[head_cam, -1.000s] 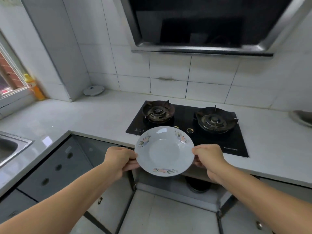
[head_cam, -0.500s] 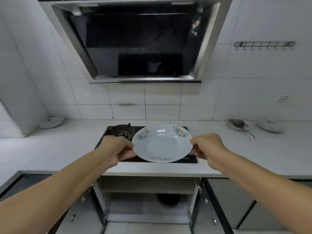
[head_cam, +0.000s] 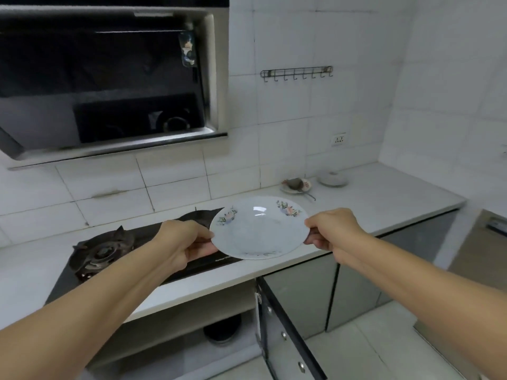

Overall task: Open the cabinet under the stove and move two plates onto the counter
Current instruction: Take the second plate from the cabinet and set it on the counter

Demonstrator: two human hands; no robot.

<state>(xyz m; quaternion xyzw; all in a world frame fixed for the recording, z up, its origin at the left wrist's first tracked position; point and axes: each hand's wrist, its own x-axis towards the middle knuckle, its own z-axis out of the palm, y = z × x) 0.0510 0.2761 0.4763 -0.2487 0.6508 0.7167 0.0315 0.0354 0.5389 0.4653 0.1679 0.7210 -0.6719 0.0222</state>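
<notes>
A white plate [head_cam: 259, 229] with small flower prints hangs in the air above the right end of the black stove [head_cam: 109, 250] and the counter edge. My left hand [head_cam: 186, 242] grips its left rim and my right hand [head_cam: 332, 231] grips its right rim. Below the stove, the cabinet [head_cam: 192, 333] stands open, its right door [head_cam: 285, 335] swung outward. A dark round object [head_cam: 222, 331] sits inside on the cabinet floor. The white counter [head_cam: 384, 198] stretches to the right of the stove.
A range hood [head_cam: 109, 86] hangs above the stove. At the back of the counter sit a small dish with a spoon-like utensil [head_cam: 296, 185] and a white bowl [head_cam: 332, 179]. A hook rail [head_cam: 296, 72] and a socket [head_cam: 339, 139] are on the tiled wall.
The plate has risen from in front of the cabinet and shifted right, toward the counter beside the stove. The view has swung right with it. Both hands have kept their grip.
</notes>
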